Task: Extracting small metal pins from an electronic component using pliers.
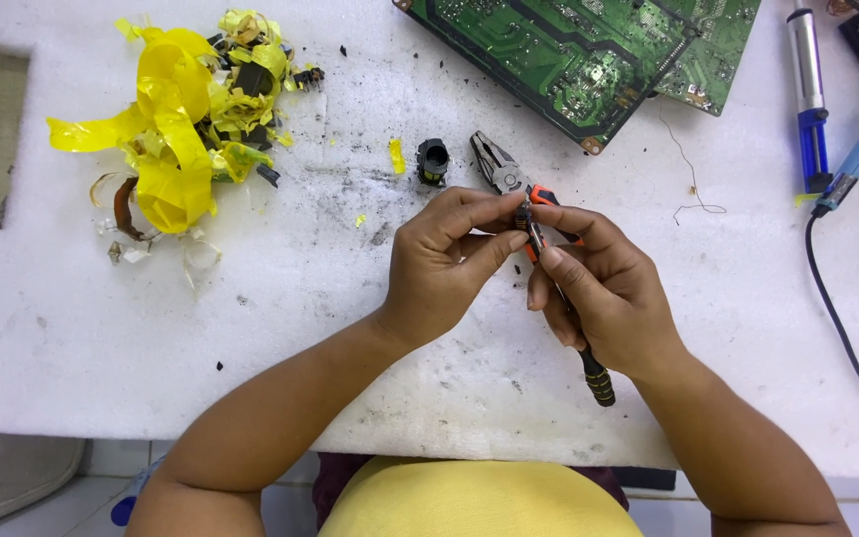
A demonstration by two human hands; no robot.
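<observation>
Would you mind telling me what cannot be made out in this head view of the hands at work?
- Small part pinched by the left hand: fingertips cover it.
- Tip of the black-handled tool in the right hand: hidden between both hands.
- Pliers: handles behind the hands.
- Green circuit board: cut off by the top edge.
- Yellow tape pile: contents too tangled to tell.

Left hand [446,261] pinched a small dark part [523,217] at the fingertips. Right hand [603,293] gripped a black-handled tool [597,376] against it. Pliers [501,169], green circuit boards [589,55] and yellow tape scraps [186,119] lay on the white tabletop [300,328].
</observation>
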